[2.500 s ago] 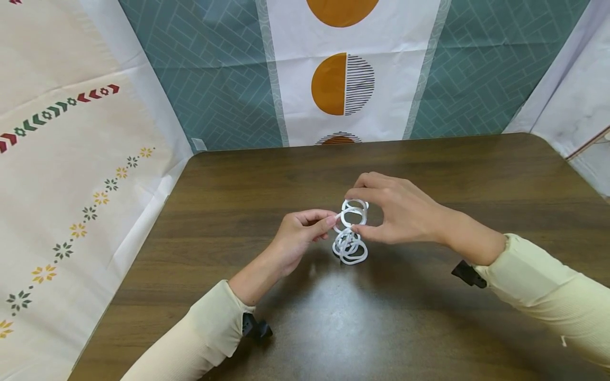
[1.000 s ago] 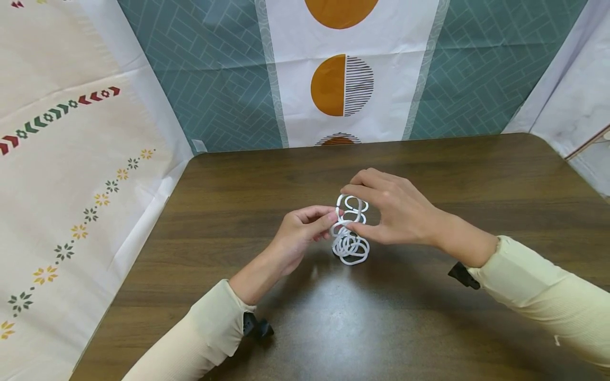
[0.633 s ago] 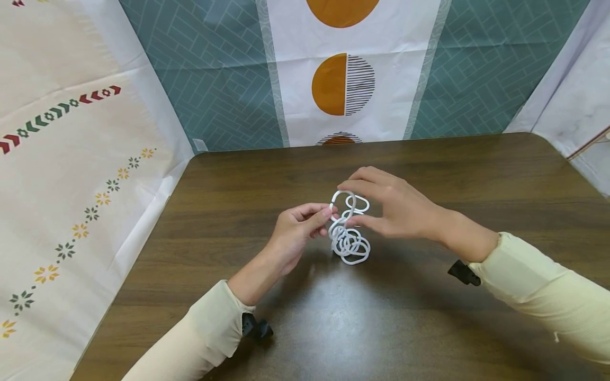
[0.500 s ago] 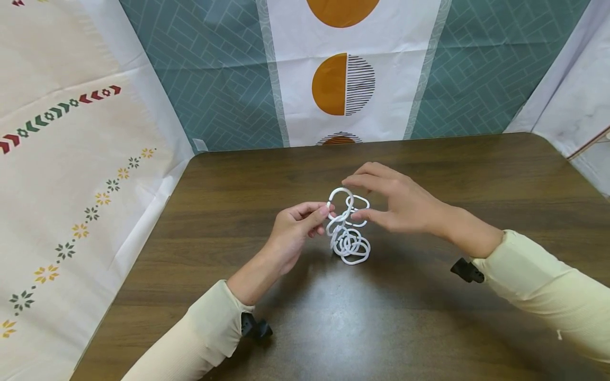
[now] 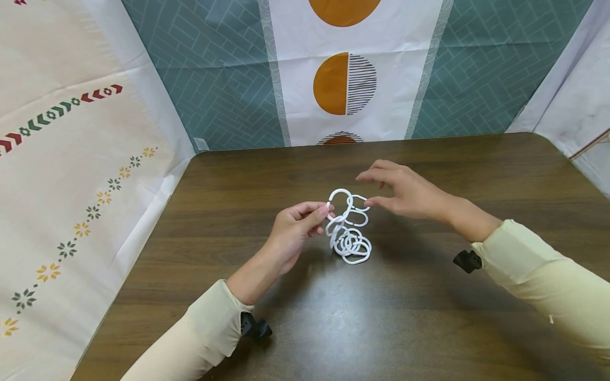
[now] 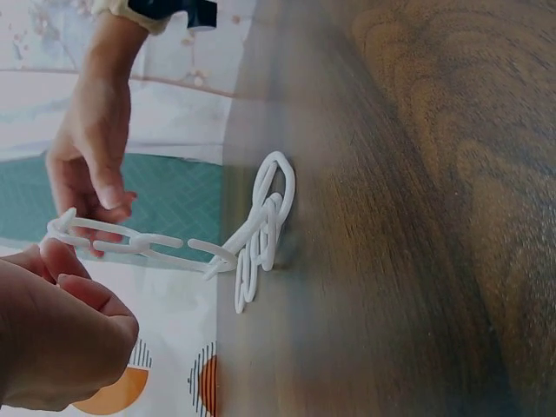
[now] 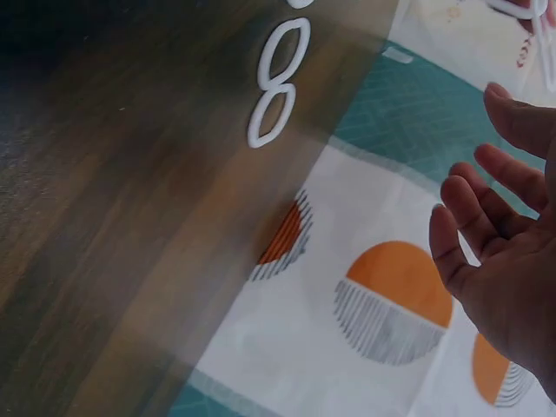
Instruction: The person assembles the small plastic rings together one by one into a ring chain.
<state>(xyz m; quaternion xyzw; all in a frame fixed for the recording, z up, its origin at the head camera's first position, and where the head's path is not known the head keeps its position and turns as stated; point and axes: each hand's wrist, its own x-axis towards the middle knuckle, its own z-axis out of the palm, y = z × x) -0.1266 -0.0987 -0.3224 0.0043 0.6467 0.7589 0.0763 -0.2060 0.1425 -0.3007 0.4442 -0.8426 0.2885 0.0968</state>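
In the head view, a chain of white plastic open-sided rings lies partly heaped on the table, with part of it raised. My left hand pinches its uppermost ring between thumb and fingertips. From there the left wrist view shows linked rings running down to a bunch on the tabletop. My right hand is just right of the chain, its fingers spread and slightly bent, holding nothing. Two linked rings lie flat on the wood in the right wrist view.
The brown wooden table reaches to a back wall covered with teal and white patterned cloth. Cream printed cloth hangs along the left side. Black wrist mounts sit at both sleeves.
My right hand has let go of the chain and drawn back to the right and away. My left hand has shifted slightly left and up, now with the top ring in its fingertips.
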